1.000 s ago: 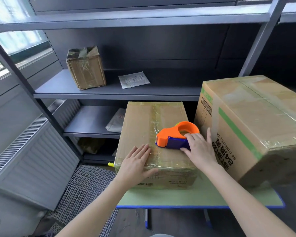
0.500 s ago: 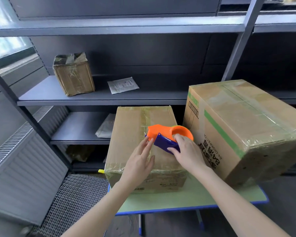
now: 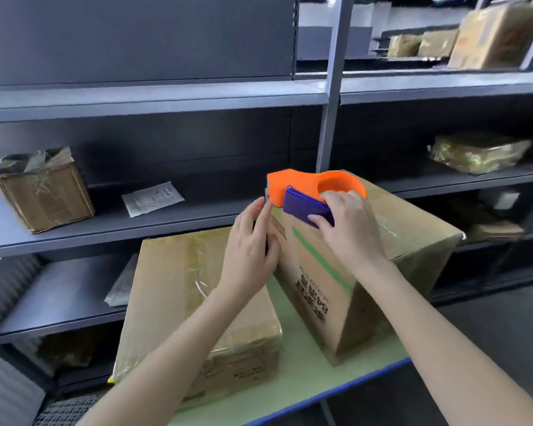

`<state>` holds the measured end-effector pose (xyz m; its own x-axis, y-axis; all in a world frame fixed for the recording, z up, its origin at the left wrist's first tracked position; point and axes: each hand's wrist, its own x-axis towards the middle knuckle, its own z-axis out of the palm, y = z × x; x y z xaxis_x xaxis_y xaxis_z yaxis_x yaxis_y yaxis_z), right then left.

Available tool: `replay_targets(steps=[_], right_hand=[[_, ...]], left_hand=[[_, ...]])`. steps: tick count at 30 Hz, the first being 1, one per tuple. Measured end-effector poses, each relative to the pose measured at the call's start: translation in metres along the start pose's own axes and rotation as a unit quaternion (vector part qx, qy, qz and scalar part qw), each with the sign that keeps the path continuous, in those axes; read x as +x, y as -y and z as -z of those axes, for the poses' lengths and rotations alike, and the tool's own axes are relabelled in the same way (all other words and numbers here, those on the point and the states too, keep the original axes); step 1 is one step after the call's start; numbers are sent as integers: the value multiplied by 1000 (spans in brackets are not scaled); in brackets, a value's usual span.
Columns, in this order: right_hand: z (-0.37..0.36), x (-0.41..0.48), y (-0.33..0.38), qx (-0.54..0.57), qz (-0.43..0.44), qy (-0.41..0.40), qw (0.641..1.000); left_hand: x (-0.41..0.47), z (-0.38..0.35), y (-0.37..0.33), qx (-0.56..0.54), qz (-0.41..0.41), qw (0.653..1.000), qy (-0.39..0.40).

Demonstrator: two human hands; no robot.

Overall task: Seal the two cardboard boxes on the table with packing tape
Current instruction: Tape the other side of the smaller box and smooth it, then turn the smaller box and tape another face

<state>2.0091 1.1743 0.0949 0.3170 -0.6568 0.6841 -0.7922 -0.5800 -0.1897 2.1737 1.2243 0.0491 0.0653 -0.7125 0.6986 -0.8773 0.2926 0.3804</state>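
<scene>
The smaller box [image 3: 179, 290], glossy with tape, lies flat on the green counter [image 3: 305, 376] at 7 o'clock. The larger box [image 3: 413, 238], green-striped with black print, stands at 3 o'clock. The orange-and-purple tape dispenser [image 3: 293, 187] tilts over its top-left edge, at 12 o'clock.
</scene>
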Motion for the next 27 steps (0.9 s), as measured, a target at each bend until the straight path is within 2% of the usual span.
replay_targets(steps=[6, 12, 21, 24, 27], right_hand=[[11, -16, -69, -77, -109, 17, 991], [-3, -30, -92, -141, -125, 53, 981], [-9, -34, -92, -115, -147, 87, 978], [-7, -35, -86, -140, -146, 96, 975], [-6, -34, -65, -179, -99, 32, 978]], left_hand=[[26, -53, -27, 8, -33, 992, 119], [26, -84, -41, 9, -84, 976, 198], [23, -96, -39, 2, -98, 971, 219], [23, -92, -35, -1, -98, 971, 219], [20, -77, -25, -17, -74, 977, 199]])
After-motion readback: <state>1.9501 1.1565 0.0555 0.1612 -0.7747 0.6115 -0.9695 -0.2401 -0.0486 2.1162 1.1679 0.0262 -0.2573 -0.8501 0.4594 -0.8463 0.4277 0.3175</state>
